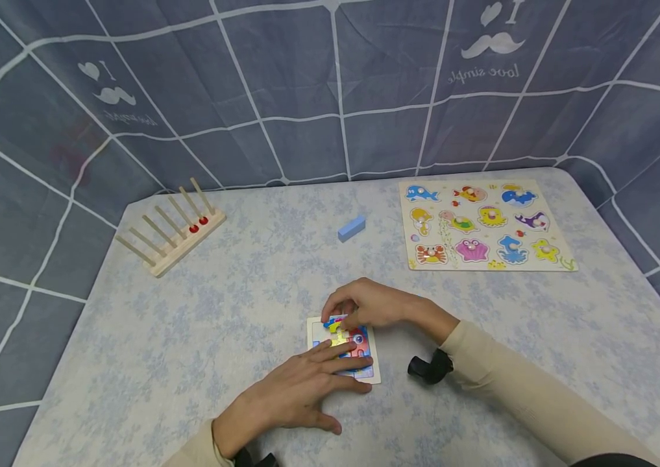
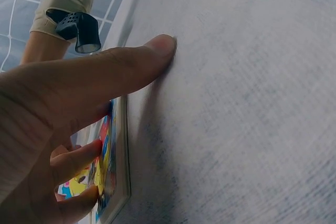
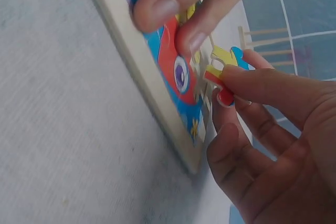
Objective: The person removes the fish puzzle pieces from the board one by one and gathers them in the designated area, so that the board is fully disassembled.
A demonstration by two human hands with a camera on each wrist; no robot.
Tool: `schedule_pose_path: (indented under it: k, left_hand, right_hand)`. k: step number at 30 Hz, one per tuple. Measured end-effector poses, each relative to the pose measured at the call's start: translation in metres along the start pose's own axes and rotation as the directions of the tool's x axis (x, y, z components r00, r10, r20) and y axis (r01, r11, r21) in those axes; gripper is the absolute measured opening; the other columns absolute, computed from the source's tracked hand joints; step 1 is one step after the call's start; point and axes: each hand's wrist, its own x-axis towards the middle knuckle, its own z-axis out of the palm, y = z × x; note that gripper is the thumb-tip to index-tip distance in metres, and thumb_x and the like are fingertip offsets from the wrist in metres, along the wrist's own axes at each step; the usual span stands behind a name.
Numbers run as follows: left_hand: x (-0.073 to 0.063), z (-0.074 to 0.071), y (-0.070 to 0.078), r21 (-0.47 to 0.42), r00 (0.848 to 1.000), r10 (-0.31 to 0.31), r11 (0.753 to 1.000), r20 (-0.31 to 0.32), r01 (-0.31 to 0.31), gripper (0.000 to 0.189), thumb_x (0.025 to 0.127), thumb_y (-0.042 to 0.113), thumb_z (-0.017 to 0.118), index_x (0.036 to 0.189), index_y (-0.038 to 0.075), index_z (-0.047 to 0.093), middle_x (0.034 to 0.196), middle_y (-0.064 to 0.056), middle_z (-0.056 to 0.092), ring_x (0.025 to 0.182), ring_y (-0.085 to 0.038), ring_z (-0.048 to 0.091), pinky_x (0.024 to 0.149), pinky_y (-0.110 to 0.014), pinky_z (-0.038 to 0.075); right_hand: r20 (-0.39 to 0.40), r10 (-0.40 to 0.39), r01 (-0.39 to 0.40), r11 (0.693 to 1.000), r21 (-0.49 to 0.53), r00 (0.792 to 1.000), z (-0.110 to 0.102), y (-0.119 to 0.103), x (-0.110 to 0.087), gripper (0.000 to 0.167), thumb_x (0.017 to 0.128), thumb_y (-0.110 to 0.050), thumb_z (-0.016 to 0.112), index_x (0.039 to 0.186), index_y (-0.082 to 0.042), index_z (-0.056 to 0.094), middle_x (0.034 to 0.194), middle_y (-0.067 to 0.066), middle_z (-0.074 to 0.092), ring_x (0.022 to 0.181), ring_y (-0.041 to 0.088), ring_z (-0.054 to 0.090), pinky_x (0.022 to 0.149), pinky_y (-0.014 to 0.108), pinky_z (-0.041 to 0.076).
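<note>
A small jigsaw puzzle in a pale wooden frame [image 1: 378, 375] lies on the table, its picture red, blue and yellow with a large eye. My right hand [image 1: 373, 303] pinches a yellow, blue and red jigsaw piece [image 3: 227, 65] between thumb and fingers, over the far part of the frame. In the right wrist view the piece is tilted above the puzzle. My left hand [image 1: 306, 386] rests across the near part of the puzzle with fingers spread, its fingertips on the picture. Its thumb [image 2: 157, 51] stretches out beside the frame, over the table.
A blue block [image 1: 352, 229] lies beyond the puzzle. At the far left stands a wooden peg rack [image 1: 185, 250] with red beads on it. A sea-animal knob puzzle board [image 1: 490, 224] lies at the far right. Tiled-pattern cloth walls [image 1: 306, 84] border the table.
</note>
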Motion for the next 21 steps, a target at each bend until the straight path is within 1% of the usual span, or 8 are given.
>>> schedule_pose_path:
  k: [4,9,14,18,21]
  left_hand:
    - [0.000,0.000,0.000,0.003,1.000,0.002,1.000,-0.003,-0.002,0.066,0.078,0.050,0.078,0.138,0.031,0.058,0.156,0.008,0.035,0.146,-0.021,0.027,0.115,-0.045,0.028]
    - [0.001,0.000,0.000,-0.005,1.000,-0.002,1.000,0.002,0.002,0.066,0.078,0.050,0.078,0.138,0.031,0.058,0.156,0.008,0.035,0.146,-0.021,0.027,0.116,-0.045,0.026]
    - [0.001,0.000,0.000,-0.012,1.000,-0.005,1.000,0.005,0.005,0.066,0.077,0.050,0.078,0.138,0.031,0.058,0.156,0.009,0.036,0.147,-0.019,0.025,0.116,-0.047,0.025]
    - [0.001,0.001,-0.001,-0.019,1.000,-0.002,1.000,0.000,0.002,0.067,0.077,0.050,0.079,0.138,0.031,0.059,0.156,0.009,0.036,0.147,-0.019,0.024,0.116,-0.047,0.025]
    - [0.001,0.001,-0.001,-0.020,1.000,-0.002,1.000,-0.005,0.001,0.067,0.076,0.050,0.079,0.137,0.030,0.059,0.155,0.009,0.037,0.147,-0.019,0.025,0.116,-0.047,0.026]
  right_hand:
    - [-0.024,0.014,-0.013,1.000,0.009,1.000,-0.004,0.004,-0.006,0.026,0.088,0.001,0.067,0.109,-0.014,0.073,0.092,-0.001,0.070,0.072,0.013,0.060,0.067,0.026,0.050]
    - [-0.059,0.071,-0.071,0.997,0.002,0.996,-0.011,0.011,-0.020,0.027,0.087,0.001,0.066,0.107,-0.017,0.074,0.090,-0.005,0.070,0.070,0.013,0.059,0.064,0.026,0.047]
    - [-0.081,0.106,-0.103,0.994,0.037,0.991,-0.020,0.019,-0.041,0.028,0.086,0.002,0.065,0.105,-0.014,0.074,0.091,-0.002,0.070,0.068,0.013,0.059,0.064,0.028,0.048]
    - [-0.114,0.133,-0.131,0.991,0.025,0.984,-0.028,0.026,-0.060,0.026,0.087,0.001,0.065,0.106,-0.014,0.074,0.094,-0.002,0.071,0.069,0.013,0.057,0.065,0.028,0.049]
    - [-0.147,0.168,-0.169,0.986,0.006,0.975,-0.035,0.029,-0.074,0.025,0.087,-0.002,0.067,0.107,-0.016,0.075,0.095,-0.002,0.070,0.071,0.015,0.054,0.066,0.028,0.048]
